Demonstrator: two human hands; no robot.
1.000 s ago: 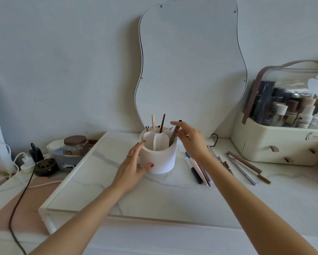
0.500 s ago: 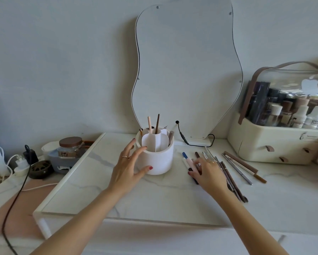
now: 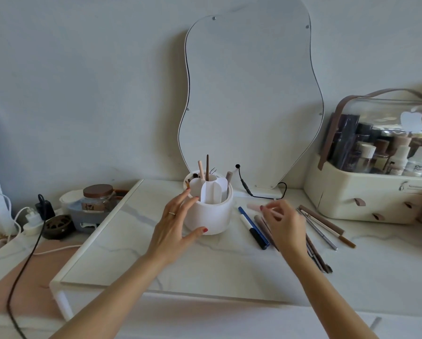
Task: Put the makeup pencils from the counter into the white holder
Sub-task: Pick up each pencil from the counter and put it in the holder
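The left hand (image 3: 174, 222) cupped the white holder (image 3: 211, 211), fingers spread against its side, on the marble counter (image 3: 131, 253). The right hand (image 3: 284, 223) pinched a pale pink pencil (image 3: 254, 206) above the makeup pencils (image 3: 320, 222) lying just right of the holder; several stood inside it.

- The holder (image 3: 208, 214) stands on the counter (image 3: 156, 265), before the mirror (image 3: 251, 99).
- Pencils (image 3: 323, 222) lie on the counter right of the holder.
- A jar (image 3: 98, 198) sits left of the holder.
- An organizer box (image 3: 371, 192) stands far right of the holder.
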